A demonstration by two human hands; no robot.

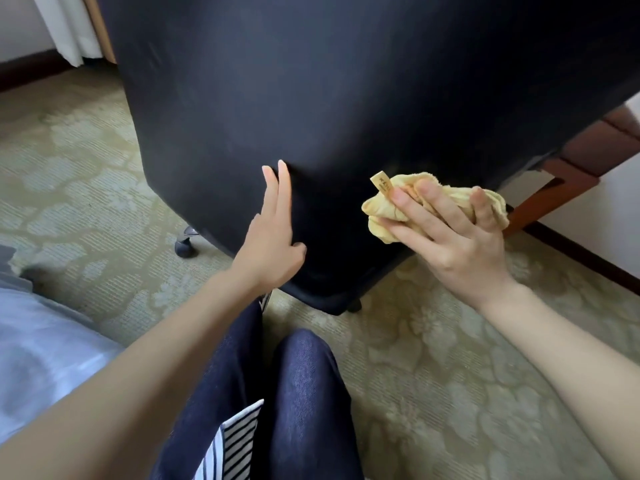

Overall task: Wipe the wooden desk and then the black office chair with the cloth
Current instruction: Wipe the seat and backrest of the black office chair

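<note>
chair (346, 98): black woven fabric, matt, fine-grained.
cloth (379, 211): against the chair's lower right, yellow terry, soft, nubbly, crumpled.
table (588, 147): right of the chair, reddish-brown wood, smooth, low sheen.
caster (186, 245): under the chair's left edge, dark glossy plastic, shiny metal fork.
carpet (86, 168): beneath the chair, matt, short ribbed pile.
trousers (304, 393): before the chair, dark denim, visible twill.

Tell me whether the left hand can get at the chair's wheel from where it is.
Probably yes. The left hand rests flat on the chair back, and the wheel sits uncovered on the carpet just left of it, nothing between.
</note>
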